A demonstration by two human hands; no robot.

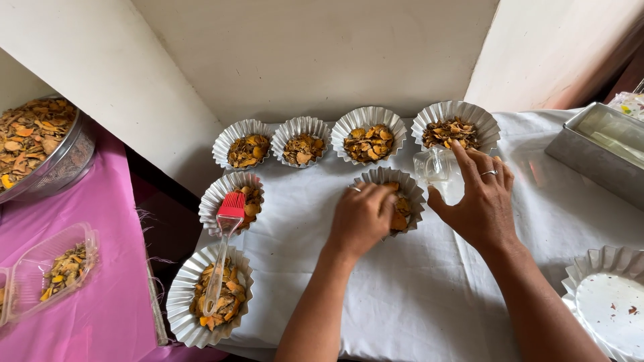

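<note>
From the head view, the left hand (pixel 362 218) lies fingers curled down into a fluted foil cup (pixel 402 194) of dried orange slices, covering the cup's left half; whether it pinches any slices cannot be told. The right hand (pixel 479 201) is spread wide just right of that cup, thumb near its rim, fingertips touching a small clear glass (pixel 436 166) that stands between the cup and the back row.

Four filled foil cups (pixel 303 141) line the far edge of the white cloth (pixel 429 295), close against the wall, rims nearly touching. Two more run down the cloth's left edge: the upper one (pixel 225 198) and a larger one (pixel 194 302) at the front corner, overhanging slightly. A brush with a red head (pixel 231 204) bridges these two.

Open cloth lies in front of both forearms and to the right, up to an empty foil cup (pixel 607 302) at the right edge and a metal tray (pixel 590 151) behind it. Left, across a dark gap, a pink cloth (pixel 114 268) carries a metal bowl (pixel 67 164) of slices and a clear plastic box (pixel 57 265).
</note>
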